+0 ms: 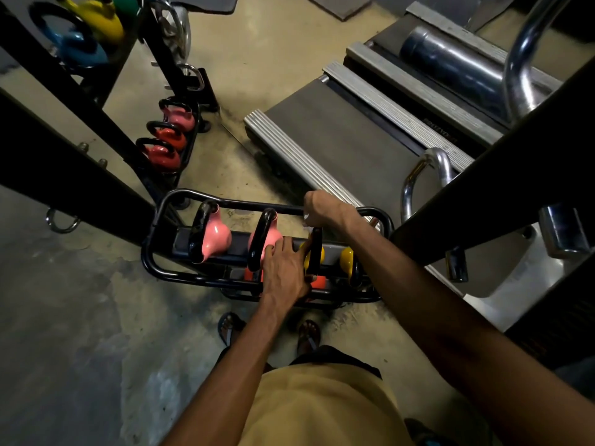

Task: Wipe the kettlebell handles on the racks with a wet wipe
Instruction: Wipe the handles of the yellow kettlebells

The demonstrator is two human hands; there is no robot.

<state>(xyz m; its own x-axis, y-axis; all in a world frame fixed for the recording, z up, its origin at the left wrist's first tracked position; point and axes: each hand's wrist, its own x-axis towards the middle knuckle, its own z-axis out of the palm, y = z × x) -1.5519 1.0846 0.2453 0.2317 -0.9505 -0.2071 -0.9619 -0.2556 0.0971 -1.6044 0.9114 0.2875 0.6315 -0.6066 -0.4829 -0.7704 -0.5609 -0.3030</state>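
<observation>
A: Item in hand?

B: Black handle of the near yellow kettlebell, third in the upper row of the low rack on the floor by the feet. Right grip is curled over the handle top, pinching the wet wipe; only a white sliver shows. Left grip lies spread, fingers fairly straight, against the bell and its pink neighbour, steadying it.

A: Progress?

B: Judged mid-rack. Both pink handles look glossy, possibly wiped; cannot confirm. Likely left: the end yellow kettlebell, the orange bells on the tier below, the second rack of red and pink, and the blue and yellow pair up high.

A: Clearance?

B: Tight on the right: a dark upright and a chrome rail crowd the rack end, with the treadmill just behind. Open floor to the left. The rack's top rail passes near the right wrist.
</observation>
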